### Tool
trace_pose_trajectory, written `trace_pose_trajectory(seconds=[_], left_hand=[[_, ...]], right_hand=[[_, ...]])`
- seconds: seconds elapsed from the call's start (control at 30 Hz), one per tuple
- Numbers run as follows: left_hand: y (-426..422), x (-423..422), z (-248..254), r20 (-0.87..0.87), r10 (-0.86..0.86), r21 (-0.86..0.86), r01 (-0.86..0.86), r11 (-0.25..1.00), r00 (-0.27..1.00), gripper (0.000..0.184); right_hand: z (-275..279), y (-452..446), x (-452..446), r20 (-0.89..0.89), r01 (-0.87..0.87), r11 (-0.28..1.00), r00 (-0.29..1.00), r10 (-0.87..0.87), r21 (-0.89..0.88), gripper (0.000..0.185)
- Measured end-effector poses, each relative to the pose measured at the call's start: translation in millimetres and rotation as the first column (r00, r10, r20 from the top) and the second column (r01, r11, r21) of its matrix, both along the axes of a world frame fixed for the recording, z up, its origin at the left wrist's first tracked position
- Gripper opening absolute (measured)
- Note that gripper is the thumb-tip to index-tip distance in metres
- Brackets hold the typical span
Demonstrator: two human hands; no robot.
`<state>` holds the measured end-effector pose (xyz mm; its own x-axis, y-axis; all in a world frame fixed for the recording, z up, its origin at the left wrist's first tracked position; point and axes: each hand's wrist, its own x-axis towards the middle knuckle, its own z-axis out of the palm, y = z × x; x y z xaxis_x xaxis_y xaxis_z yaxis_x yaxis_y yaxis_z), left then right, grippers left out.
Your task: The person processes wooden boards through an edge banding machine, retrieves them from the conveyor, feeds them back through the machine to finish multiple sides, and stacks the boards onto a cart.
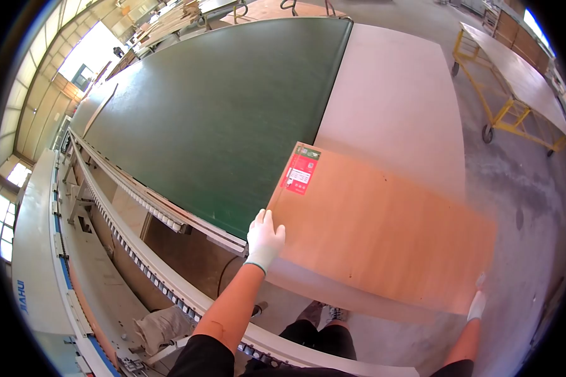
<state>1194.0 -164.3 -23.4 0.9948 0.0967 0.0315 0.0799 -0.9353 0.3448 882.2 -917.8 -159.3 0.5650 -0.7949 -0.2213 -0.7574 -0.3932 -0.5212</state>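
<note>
A flat orange-brown wooden panel [383, 232] lies across in front of me, with a red and green label [300, 173] at its far left corner. My left hand [265, 239], in a white glove, grips the panel's left edge near the green conveyor belt [233, 94]. At the near right corner is my right hand [477, 306], also gloved in white, closed on the edge; its fingers are partly hidden. Beneath and beyond the panel lies a pale pinkish board [393, 94], against the belt's end.
A machine rail [151, 257] with a row of rollers runs along my left, beside a long pale machine body [38, 251]. A wheeled yellow-framed table [516, 69] stands at the far right. Stacked boards [170, 22] lie at the back left. A thin strip [100, 110] rests on the belt.
</note>
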Motion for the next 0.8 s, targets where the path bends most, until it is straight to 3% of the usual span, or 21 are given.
trace_pose_trajectory(seconds=[0.07,0.17,0.23,0.3,0.33,0.37,0.4,0.43,0.47,0.57,0.6,0.67,0.7,0.77,0.8], left_hand=[[-11.3,-12.7,-4.8,0.029,-0.044,0.026,0.043,0.999,0.999,0.060],[-26.5,-37.2,-16.0,0.068,-0.087,-0.157,0.097,0.983,0.994,0.058],[-50.3,-72.9,-13.5,0.179,0.072,-0.273,-0.021,0.962,0.981,0.057],[-58.6,-114.9,-47.4,0.155,0.222,-0.402,-0.143,0.904,0.963,0.059],[-61.7,-138.8,-67.3,-0.110,0.331,-0.681,-0.314,0.662,0.937,0.058],[-71.0,-149.9,-59.3,-0.389,0.325,-0.812,-0.488,0.322,0.862,0.057],[-84.1,-166.2,-50.0,-0.594,0.215,-0.778,-0.622,0.094,0.775,0.054],[-106.3,-181.1,-10.6,-0.748,0.062,-0.663,-0.739,-0.118,0.661,0.051],[-113.7,-191.7,2.4,-0.782,-0.144,-0.584,-0.793,-0.172,0.607,0.046],[-127.1,-206.7,-23.2,-0.429,-0.497,-0.817,-0.558,-0.143,0.755,0.061],[-145.4,-208.9,-10.8,-0.424,-0.497,-0.818,-0.556,-0.149,0.757,0.061],[-190.1,-196.9,23.5,-0.709,-0.272,-0.703,-0.681,0.205,0.650,0.073],[-199.9,-200.1,26.1,-0.694,-0.282,-0.718,-0.670,0.189,0.663,0.073],[-211.6,-204.6,28.6,-0.656,-0.188,-0.732,-0.555,0.396,0.731,0.082],[-212.4,-203.8,30.6,-0.644,-0.192,-0.744,-0.547,0.384,0.740,0.082]], right_hand=[[57.7,53.9,-6.5,0.143,0.047,0.997,0.988,-0.054,0.053,0.062],[-16.2,-19.2,-95.6,0.042,0.176,0.984,0.984,-0.176,-0.011,0.063],[6.0,-26.3,-115.8,0.075,0.195,0.977,0.977,-0.202,0.088,0.062],[25.6,-23.5,-135.3,0.110,0.219,0.959,0.964,-0.241,0.177,0.061],[32.6,-20.8,-140.8,0.070,0.244,0.959,0.964,-0.256,0.145,0.059],[39.8,-17.4,-146.4,0.033,0.267,0.957,0.962,-0.272,0.113,0.058],[48.5,-14.4,-151.1,0.034,0.273,0.956,0.960,-0.278,0.108,0.058],[53.3,-13.7,-155.2,0.120,0.243,0.961,0.959,-0.258,0.129,0.055],[58.0,-10.0,-154.4,0.209,0.206,0.967,0.949,-0.235,0.151,0.052],[109.6,3.1,-158.1,0.289,0.106,0.943,0.936,-0.202,0.315,0.044],[130.3,15.3,-158.9,0.293,0.103,0.945,0.935,-0.198,0.310,0.044],[169.9,37.7,-153.5,0.433,0.074,0.981,0.890,-0.145,0.178,0.036],[183.7,39.1,-158.9,0.450,0.067,0.985,0.883,-0.133,0.161,0.036],[200.3,42.9,-175.7,0.374,-0.003,1.000,0.928,-0.006,0.022,0.036],[208.9,48.3,-186.0,0.386,-0.008,1.000,0.922,0.004,0.010,0.036]])
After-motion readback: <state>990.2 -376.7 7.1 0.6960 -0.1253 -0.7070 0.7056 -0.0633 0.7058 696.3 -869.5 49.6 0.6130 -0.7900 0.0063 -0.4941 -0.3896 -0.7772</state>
